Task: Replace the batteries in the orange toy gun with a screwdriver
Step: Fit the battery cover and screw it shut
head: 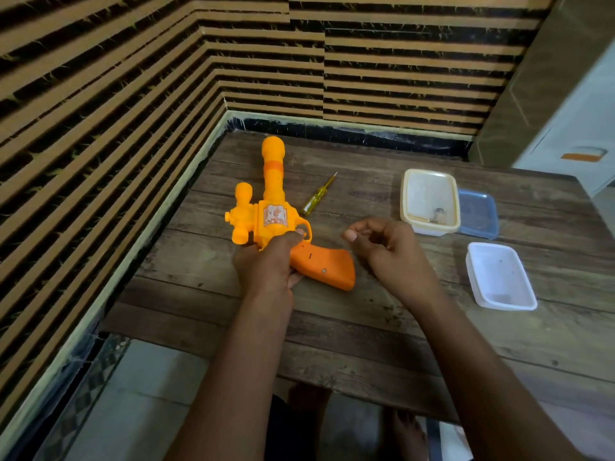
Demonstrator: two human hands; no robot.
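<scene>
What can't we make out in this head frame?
- Orange toy gun: middle of the body hidden under the left hand.
- Right hand: curled fingers hide whether it holds anything.
- Cream container: small contents too dim to identify.
- Screw on the grip: too small to read.

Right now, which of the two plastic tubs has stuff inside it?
The cream-rimmed tub, farther away beside the blue lid, holds small items. The white tub nearer the person looks nearly empty.
</scene>
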